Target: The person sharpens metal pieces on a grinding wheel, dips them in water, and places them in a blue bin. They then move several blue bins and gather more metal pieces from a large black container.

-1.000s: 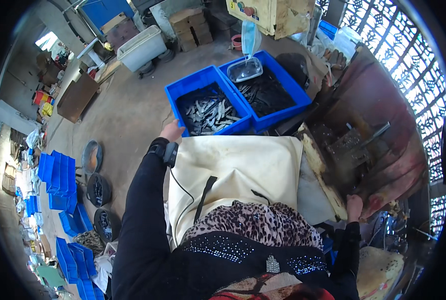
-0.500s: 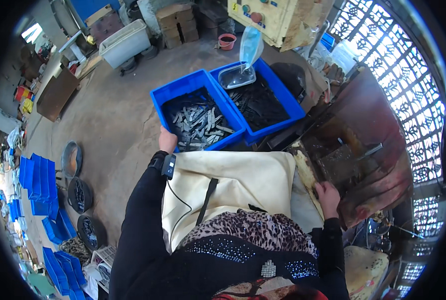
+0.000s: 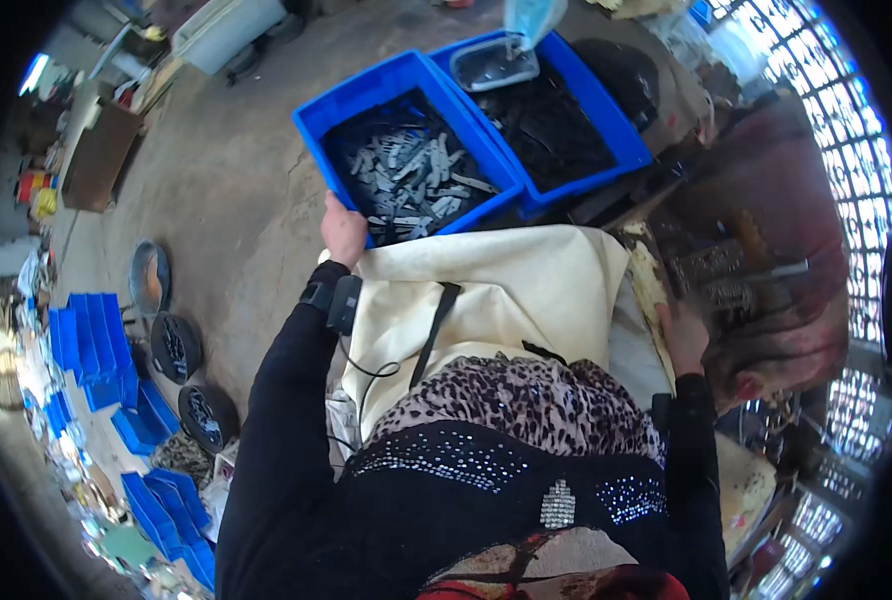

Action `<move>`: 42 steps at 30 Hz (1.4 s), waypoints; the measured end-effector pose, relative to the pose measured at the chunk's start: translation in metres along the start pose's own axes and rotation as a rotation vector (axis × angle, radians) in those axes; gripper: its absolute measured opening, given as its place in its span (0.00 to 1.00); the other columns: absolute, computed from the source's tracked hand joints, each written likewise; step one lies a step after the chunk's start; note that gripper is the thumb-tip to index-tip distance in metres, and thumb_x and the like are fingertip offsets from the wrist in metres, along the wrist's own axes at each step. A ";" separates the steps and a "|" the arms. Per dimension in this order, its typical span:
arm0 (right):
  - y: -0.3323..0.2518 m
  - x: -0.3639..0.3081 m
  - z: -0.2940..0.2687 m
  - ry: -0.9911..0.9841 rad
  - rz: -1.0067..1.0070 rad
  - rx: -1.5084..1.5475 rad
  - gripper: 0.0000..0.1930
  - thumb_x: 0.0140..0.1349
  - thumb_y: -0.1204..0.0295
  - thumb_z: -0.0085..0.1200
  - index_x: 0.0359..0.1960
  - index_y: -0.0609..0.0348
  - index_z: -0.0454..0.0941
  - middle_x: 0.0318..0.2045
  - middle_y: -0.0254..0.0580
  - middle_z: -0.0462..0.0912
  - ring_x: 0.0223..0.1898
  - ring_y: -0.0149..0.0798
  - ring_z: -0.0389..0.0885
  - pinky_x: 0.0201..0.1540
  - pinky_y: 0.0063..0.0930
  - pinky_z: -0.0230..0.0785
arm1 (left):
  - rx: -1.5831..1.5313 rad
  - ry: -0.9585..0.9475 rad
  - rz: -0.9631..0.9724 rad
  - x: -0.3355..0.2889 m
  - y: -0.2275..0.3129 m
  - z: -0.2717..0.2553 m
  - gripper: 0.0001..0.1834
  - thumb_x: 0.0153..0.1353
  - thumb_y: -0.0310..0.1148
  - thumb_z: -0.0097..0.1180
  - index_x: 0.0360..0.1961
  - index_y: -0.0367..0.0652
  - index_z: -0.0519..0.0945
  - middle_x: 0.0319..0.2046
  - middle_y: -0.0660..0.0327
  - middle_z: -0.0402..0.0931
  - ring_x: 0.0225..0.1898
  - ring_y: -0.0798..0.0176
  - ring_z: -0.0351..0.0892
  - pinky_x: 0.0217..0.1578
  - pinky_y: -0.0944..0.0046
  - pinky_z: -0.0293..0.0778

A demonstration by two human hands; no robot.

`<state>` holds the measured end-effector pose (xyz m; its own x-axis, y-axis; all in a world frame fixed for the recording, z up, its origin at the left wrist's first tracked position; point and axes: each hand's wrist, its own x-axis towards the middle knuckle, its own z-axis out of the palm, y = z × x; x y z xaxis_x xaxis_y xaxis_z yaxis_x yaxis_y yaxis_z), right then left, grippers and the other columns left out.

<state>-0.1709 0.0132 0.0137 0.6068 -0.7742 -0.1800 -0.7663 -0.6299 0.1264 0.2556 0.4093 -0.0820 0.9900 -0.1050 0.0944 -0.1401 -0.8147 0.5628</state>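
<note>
My left hand (image 3: 344, 230) grips the near left side of a blue plastic bin (image 3: 316, 150), its fingers wrapped over the rim. Inside that bin lie many flat grey metal pieces (image 3: 411, 170), heaped on darker ones. A second blue bin (image 3: 631, 165) stands against its right side, holding dark pieces. On the far end of the second bin sits a clear plastic tray (image 3: 491, 65), with a light blue face mask (image 3: 533, 20) above it. My right hand (image 3: 684, 335) is at the worn edge of a stained workbench (image 3: 796, 250); motion smears its fingers.
A cream apron or cloth (image 3: 506, 270) covers my lap beside the bins. Empty-looking stacked blue bins (image 3: 91, 340) and round dark tubs (image 3: 176, 350) stand on the floor at left. A patterned window grille (image 3: 836, 110) runs along the right.
The view has shifted, so the bins and lap sit higher in the picture. My left hand keeps its hold on the bin; my right hand stays by the bench edge, now blurred.
</note>
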 end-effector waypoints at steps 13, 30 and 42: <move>-0.073 0.071 -0.017 0.068 -0.048 0.119 0.27 0.60 0.45 0.49 0.35 0.60 0.81 0.26 0.57 0.81 0.32 0.57 0.80 0.36 0.47 0.72 | -0.047 -0.059 0.060 0.000 -0.006 -0.008 0.30 0.52 0.26 0.49 0.59 0.35 0.61 0.40 0.37 0.76 0.39 0.35 0.76 0.41 0.46 0.71; -0.056 0.072 0.004 0.091 0.101 0.046 0.25 0.55 0.44 0.55 0.29 0.58 0.79 0.25 0.53 0.81 0.31 0.56 0.80 0.33 0.45 0.73 | -0.535 -0.710 -0.316 0.045 -0.024 -0.058 0.23 0.61 0.23 0.51 0.56 0.34 0.60 0.42 0.49 0.76 0.42 0.61 0.77 0.42 0.65 0.74; -0.084 0.076 -0.022 -0.214 0.506 -0.098 0.34 0.54 0.39 0.52 0.46 0.60 0.77 0.39 0.58 0.81 0.44 0.58 0.79 0.48 0.48 0.69 | 0.024 -0.145 0.757 0.308 -0.001 0.008 0.19 0.60 0.40 0.57 0.47 0.38 0.74 0.44 0.47 0.75 0.45 0.43 0.74 0.45 0.52 0.71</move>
<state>-0.0561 0.0058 0.0108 0.1040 -0.9583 -0.2662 -0.9215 -0.1935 0.3368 0.5611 0.3735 -0.0598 0.6171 -0.7112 0.3367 -0.7813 -0.5029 0.3696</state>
